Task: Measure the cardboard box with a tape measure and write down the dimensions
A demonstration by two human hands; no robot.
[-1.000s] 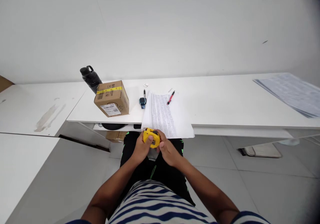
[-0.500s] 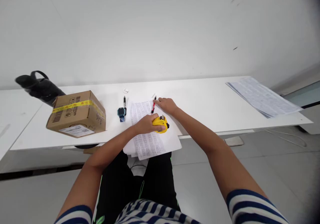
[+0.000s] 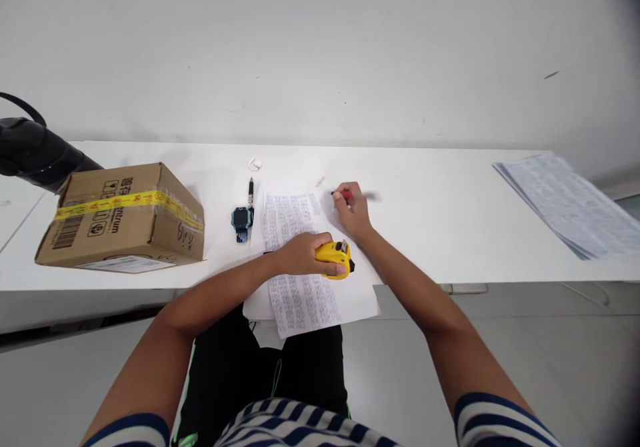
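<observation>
Left hand (image 3: 303,254) wrapped round the tape measure (image 3: 332,254), which looks unextended; right hand (image 3: 357,218) already has the pen (image 3: 349,194) pinched, apparently not writing.

A plain white wall (image 3: 320,54) rises in front of me along the far edge of my white worktop (image 3: 435,227), a dark scuff (image 3: 551,74) marking it above the right end. Past the near edge I see pale grey floor (image 3: 400,374), with a thin cable (image 3: 583,293) towards the right. The light is soft.
</observation>
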